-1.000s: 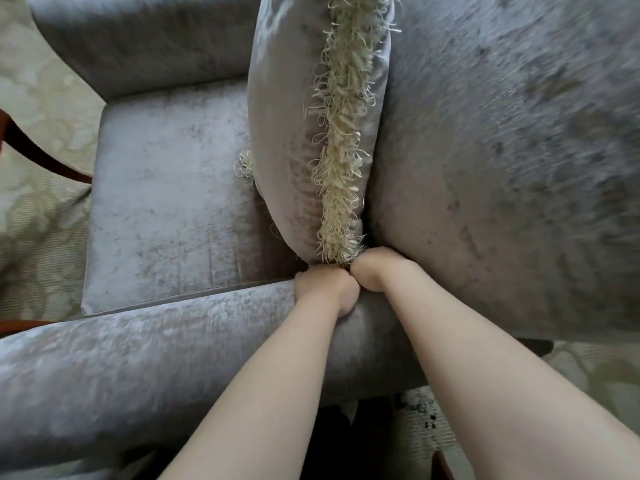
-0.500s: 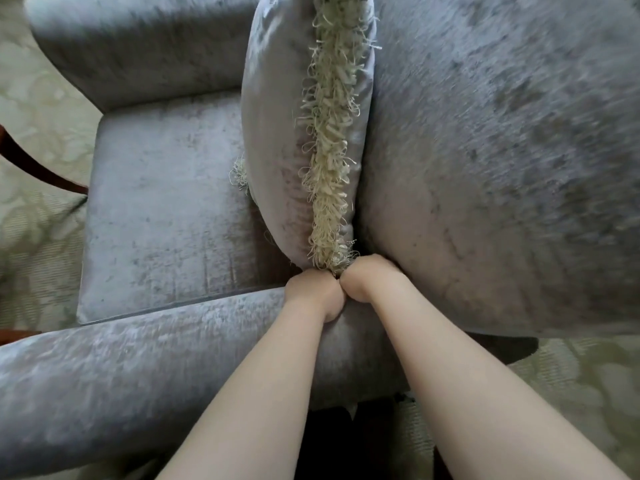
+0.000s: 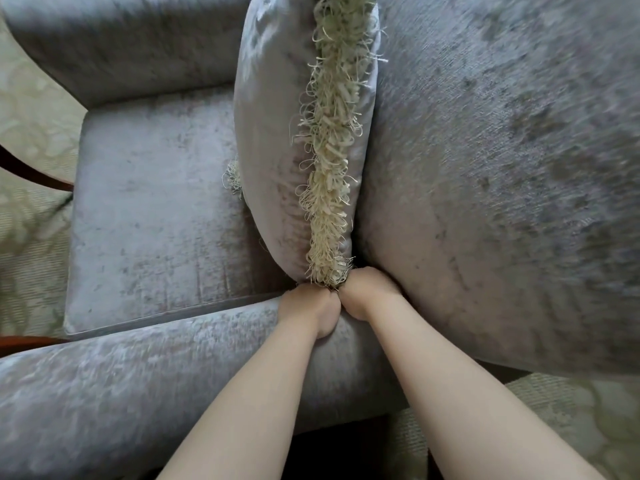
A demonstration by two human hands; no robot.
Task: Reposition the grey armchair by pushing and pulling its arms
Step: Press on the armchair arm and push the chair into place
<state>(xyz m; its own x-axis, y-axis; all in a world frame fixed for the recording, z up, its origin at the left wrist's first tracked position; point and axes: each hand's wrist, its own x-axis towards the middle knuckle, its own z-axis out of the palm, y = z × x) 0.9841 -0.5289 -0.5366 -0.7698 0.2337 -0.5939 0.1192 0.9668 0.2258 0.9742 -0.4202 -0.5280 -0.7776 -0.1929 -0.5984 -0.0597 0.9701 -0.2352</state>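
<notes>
Below the head camera, on a pale green patterned carpet (image 3: 31,116), stands the grey velvet armchair (image 3: 156,209), seen from above and from one side. Its near padded arm (image 3: 138,386) runs across the lower part of the view, and its broad backrest (image 3: 502,168) fills the right. A grey velvet cushion (image 3: 273,133) edged with a cream looped fringe (image 3: 329,174) stands on the seat, leaning against the backrest.

Both hands sit side by side, touching each other, on the near arm just where it meets the backrest. The left hand (image 3: 308,311) is curled over the top of the arm, gripping it, fingertips hidden on the inner side. The right hand (image 3: 363,292) grips the same spot, knuckles against the foot of the fringe. A dark curved wooden piece (image 3: 27,171) shows at the left edge, beside the seat.
</notes>
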